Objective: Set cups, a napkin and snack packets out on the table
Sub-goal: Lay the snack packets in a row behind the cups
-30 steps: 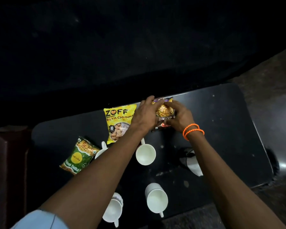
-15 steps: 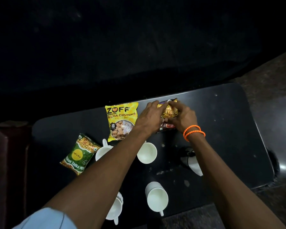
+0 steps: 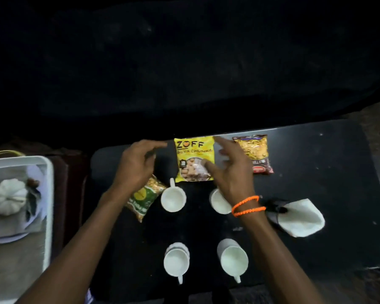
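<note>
With both our left hand (image 3: 138,165) and right hand (image 3: 230,172) loosely open and holding nothing beside the yellow packet (image 3: 194,157) at the table's (image 3: 316,167) far edge, we risk nudging it off.

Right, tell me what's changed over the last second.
Both hands let go of the brown-and-gold snack packet, which now lies flat at the far edge. The left hand and right hand hover open on either side of the yellow ZOFF packet. The cups, the green packet and the napkin stay put.
</note>
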Motion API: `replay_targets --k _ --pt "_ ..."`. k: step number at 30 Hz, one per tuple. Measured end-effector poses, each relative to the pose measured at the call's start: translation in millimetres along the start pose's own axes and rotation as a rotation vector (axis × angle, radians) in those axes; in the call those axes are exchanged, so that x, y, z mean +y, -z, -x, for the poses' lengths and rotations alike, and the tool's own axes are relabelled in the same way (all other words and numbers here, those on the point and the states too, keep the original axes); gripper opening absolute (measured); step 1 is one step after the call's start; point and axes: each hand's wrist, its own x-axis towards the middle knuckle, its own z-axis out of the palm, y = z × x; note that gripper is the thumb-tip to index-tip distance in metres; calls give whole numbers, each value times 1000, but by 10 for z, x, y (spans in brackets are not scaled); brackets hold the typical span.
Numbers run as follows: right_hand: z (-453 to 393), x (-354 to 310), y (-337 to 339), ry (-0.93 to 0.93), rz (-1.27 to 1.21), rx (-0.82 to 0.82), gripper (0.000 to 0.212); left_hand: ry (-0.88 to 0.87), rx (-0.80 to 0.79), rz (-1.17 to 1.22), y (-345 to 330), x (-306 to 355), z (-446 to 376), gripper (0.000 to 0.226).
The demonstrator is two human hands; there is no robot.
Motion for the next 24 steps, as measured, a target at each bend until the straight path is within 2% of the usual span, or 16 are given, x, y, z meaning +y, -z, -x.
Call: replay_targets --k 2,5,7,9,12,16,20,22,24 --pt "227 -280 -354 29 -81 -93 55 -12 -110 -48 201 -327 294 57" --pt "495 -547 -808 122 -69 -267 49 -50 -399 -129 305 -700 669 88" --pt "580 -615 -970 136 -56 -324 42 -61 -482 -243 267 -861 840 93" --pt "564 -597 -1022 129 -16 -314 37 -60 -430 -330 231 -976 921 89" --pt "397 -463 -951 87 102 -217 33 -19 -296 -368 255 -1032 889 89" --pt "6 -187 -735 18 276 -107 40 35 -147 -289 241 -1010 735 89" --pt "-293 3 -699 -1 632 -318 60 50 -157 -160 194 -972 562 87" --pt "-321 59 -751 -14 686 -384 63 31 -202 -192 142 -966 478 81" --pt "-309 105 -804 11 682 -382 62 14 -226 -182 81 -937 383 76"
